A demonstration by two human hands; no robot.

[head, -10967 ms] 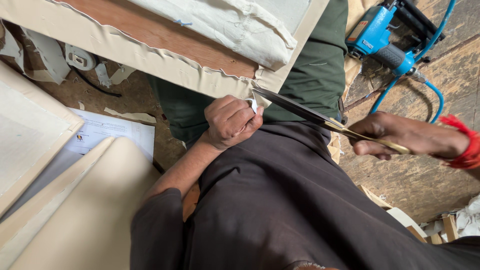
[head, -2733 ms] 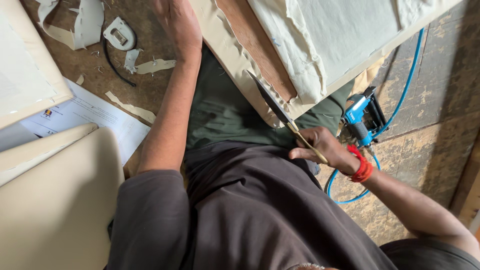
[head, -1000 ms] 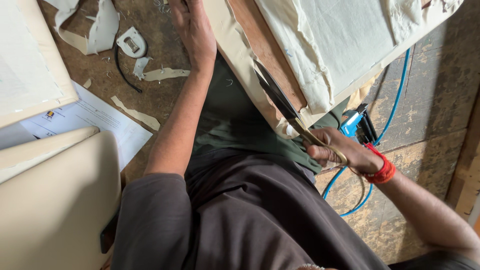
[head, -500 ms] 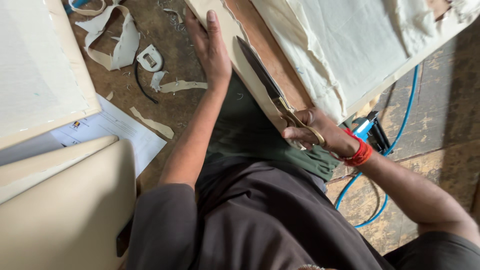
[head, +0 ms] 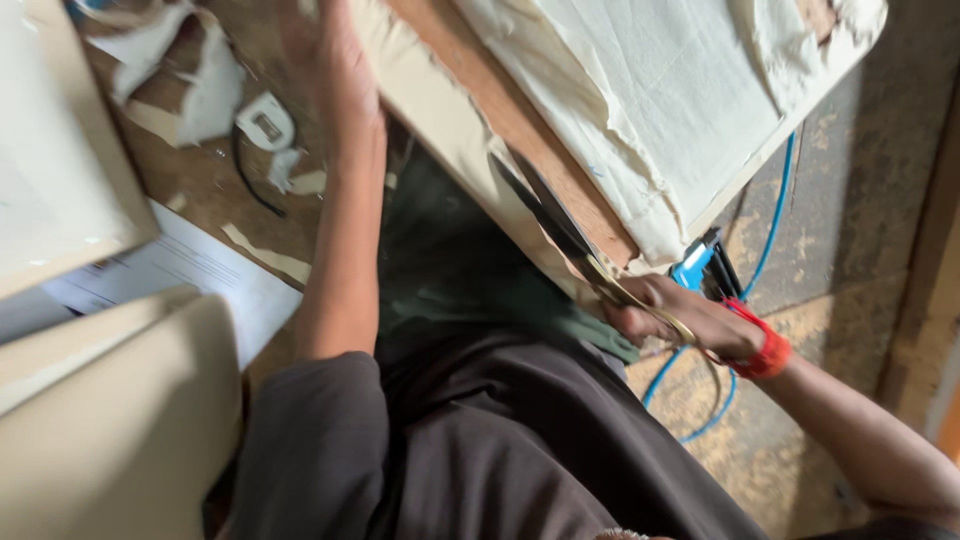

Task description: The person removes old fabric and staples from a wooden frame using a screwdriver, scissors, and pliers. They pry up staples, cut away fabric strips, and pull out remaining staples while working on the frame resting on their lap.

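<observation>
Here the right hand [head: 680,318] grips the handles of long scissors [head: 560,225], blades running up-left along the cloth-wrapped frame's [head: 450,120] lower edge, while the left hand [head: 335,60], farther off, rests flat on that edge, fingers blurred but apparently extended.

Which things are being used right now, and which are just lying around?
In use: scissors in the right hand; fabric-covered panel steadied by the left hand.
Lying about: blue tool, blue hose, fabric scraps, paper sheet.
</observation>
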